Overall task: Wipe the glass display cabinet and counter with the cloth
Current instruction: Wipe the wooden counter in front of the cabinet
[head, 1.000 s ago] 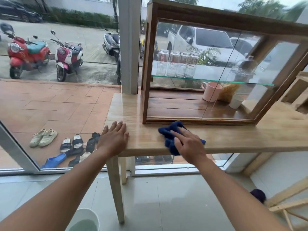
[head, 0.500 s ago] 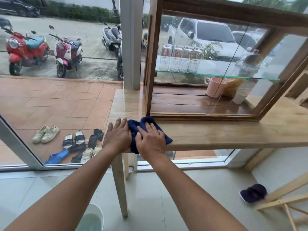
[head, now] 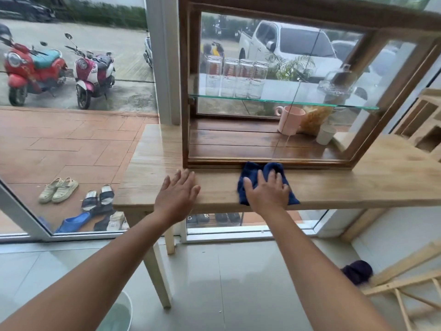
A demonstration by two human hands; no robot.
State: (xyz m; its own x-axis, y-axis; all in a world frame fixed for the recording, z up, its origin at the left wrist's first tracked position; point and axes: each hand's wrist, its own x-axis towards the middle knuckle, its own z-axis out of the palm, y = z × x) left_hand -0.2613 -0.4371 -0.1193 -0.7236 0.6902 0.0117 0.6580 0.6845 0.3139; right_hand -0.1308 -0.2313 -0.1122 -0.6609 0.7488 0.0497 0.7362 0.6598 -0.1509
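The step in hand is the counter (head: 346, 185), not the glass. The person's right hand (head: 267, 192) lies flat on the dark blue cloth (head: 250, 169), fingers spread and fairly straight, pressing it down rather than gripping it. The cloth sits bunched on the front strip of the counter. Its far edge touches the bottom rail of the cabinet (head: 310, 162) at twelve o'clock from the hand, and its near corner reaches the counter's front lip.

The left hand (head: 177, 197) rests at nine o'clock from the cloth, well apart from it. It is open, palm down on the bare wood and holding nothing, probably as a brace.

The wood on the left end of the counter shines as if damp, so that stretch looks done. The long dry-looking run toward three o'clock seems still to do.

The next move probably calls for a steady push of the cloth along that strip toward three o'clock, with the palm kept flat so the cloth does not slip off the front edge.

Inside the cabinet the jars (head: 235, 77) stand at twelve o'clock and a pink mug (head: 290, 120) at one o'clock. A bucket (head: 119, 314) shows at seven o'clock on the floor.
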